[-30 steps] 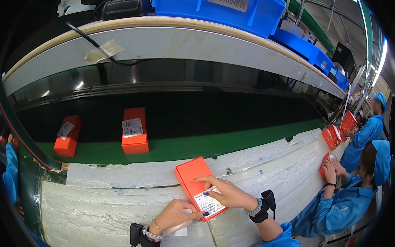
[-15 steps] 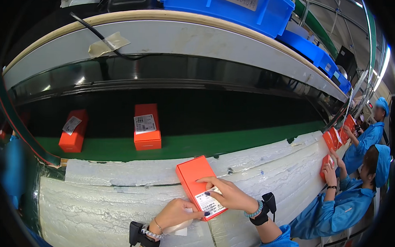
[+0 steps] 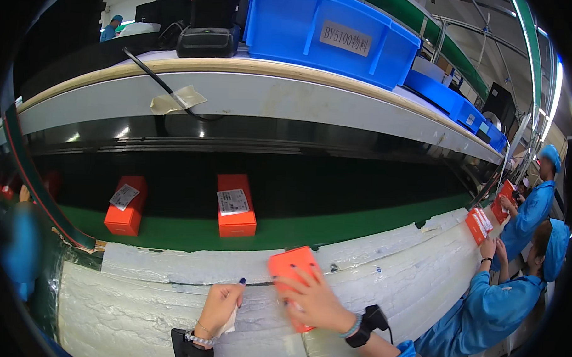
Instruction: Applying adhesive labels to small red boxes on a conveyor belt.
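An orange-red box (image 3: 289, 262) lies at a slant on the plastic-covered bench in front of me. Across its top rests my right hand (image 3: 319, 305), slightly blurred, its fingers spread and the palm over the near half. The white label there is hidden beneath that hand. To the left of the box, my left hand (image 3: 218, 309) is closed, its index finger and thumb pressed together. A piece of white paper (image 3: 231, 322) sticks out from under its fingers. Both wrists carry a beaded bracelet and a black strapped device.
Two labelled orange boxes (image 3: 236, 222) (image 3: 124, 218) sit on the green conveyor belt (image 3: 335, 221) beyond the bench. Above is a shelf with a blue bin (image 3: 329, 38) and a black cable. Co-workers in blue (image 3: 502, 312) handle orange boxes at right; another blurred blue sleeve shows at left.
My left hand has moved off the box to the left, with the white paper. The right hand has flattened and spread over the label. The view has tilted up; the co-worker's box sits farther along.
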A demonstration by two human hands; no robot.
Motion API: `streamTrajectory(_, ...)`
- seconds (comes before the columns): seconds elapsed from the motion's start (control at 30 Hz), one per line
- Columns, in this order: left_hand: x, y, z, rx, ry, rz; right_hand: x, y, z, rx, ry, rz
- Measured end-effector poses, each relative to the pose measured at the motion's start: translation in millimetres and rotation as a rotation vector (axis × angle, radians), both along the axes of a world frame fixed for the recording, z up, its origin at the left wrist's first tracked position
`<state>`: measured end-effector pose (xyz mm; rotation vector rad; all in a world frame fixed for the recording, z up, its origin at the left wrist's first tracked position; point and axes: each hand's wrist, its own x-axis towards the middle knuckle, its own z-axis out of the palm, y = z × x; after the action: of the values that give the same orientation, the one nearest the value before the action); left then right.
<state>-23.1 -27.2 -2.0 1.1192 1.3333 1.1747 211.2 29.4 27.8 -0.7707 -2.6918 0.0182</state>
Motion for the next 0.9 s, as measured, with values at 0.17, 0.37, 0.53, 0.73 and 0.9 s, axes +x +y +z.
streamTrajectory(0.17, 3.0, 4.5, -8.3, 0.003, 0.056, 0.215, 108.1, 42.8, -12.2, -0.026, -0.017, -0.421)
streamTrajectory(0.37, 14.4, 13.3, -5.7, 0.544, 0.494, 0.188, 122.6, 90.2, -6.0, 0.146, -0.038, -0.676)
streamTrajectory(0.53, 16.5, 2.5, 5.2, 0.112, 0.343, 0.061, -27.9, 111.2, -16.4, 0.045, 0.133, -0.287)
streamTrajectory(0.73, 17.6, 2.6, 0.1, 0.166, 0.398, 0.083, -134.8, 132.5, -20.3, 0.020, 0.053, -0.588)
streamTrajectory(0.9, 17.0, 5.2, 3.3, 0.187, 0.472, 0.077, -122.6, 137.8, -13.0, 0.008, 0.086, -0.627)
